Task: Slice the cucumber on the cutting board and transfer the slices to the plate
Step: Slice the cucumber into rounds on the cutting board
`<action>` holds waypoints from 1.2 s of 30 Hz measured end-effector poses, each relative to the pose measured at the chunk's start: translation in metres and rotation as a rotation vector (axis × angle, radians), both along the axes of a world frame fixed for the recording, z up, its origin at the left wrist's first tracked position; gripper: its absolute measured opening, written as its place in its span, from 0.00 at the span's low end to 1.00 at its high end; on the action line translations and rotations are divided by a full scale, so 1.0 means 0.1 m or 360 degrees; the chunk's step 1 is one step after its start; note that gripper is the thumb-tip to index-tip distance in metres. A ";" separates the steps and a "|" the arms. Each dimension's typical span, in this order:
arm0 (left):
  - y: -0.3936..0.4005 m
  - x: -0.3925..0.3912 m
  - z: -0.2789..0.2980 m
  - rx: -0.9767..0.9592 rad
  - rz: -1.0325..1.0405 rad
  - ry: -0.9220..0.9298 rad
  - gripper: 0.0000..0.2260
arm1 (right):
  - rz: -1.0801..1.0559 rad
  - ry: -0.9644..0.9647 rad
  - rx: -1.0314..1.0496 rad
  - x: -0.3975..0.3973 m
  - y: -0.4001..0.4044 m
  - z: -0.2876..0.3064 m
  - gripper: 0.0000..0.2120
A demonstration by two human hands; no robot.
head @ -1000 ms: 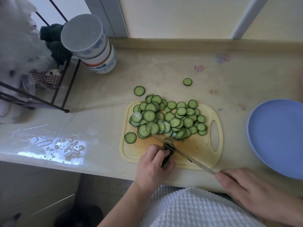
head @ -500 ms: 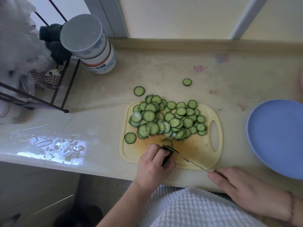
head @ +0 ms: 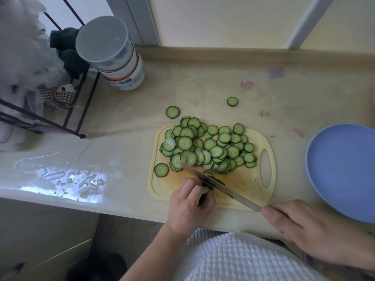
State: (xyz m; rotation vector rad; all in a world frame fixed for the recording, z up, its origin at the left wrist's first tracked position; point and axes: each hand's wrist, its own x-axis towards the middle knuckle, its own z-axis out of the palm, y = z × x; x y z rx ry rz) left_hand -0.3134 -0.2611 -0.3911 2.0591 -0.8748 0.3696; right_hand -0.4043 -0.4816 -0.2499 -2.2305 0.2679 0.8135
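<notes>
Still at the counter, a person's left hand (head: 189, 203) curls round the dark cucumber stub (head: 205, 196) on the yellow cutting board (head: 239, 185), while the right hand (head: 304, 228) grips the knife (head: 221, 187), its blade angled across the stub. Cut slices (head: 209, 147) heap on the board's far half; the blue plate (head: 345, 169) sits to the right.

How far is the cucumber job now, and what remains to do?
Mostly sliced: a big pile of cucumber slices covers the yellow cutting board. In hand: the left hand holds the last cucumber stub, and the right hand brings the knife across it. Left: the blue plate holds no slices yet, and two stray slices lie on the counter.
</notes>
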 end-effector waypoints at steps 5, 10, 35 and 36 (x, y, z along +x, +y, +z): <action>-0.01 0.01 -0.01 -0.0008 0.0007 -0.0034 0.09 | 0.0056 0.0025 -0.0055 0.02 0.02 0.08 0.31; -0.01 0.01 0.00 0.0015 0.0027 -0.0006 0.09 | 0.0076 0.0052 -0.0025 0.02 0.03 0.14 0.31; 0.01 0.01 -0.02 0.0022 0.0065 0.0110 0.05 | 0.0119 0.0001 -0.0110 0.03 0.05 0.09 0.27; 0.01 0.01 -0.02 0.0030 0.0054 0.0106 0.04 | 0.0120 0.0004 -0.0109 0.02 0.05 0.08 0.27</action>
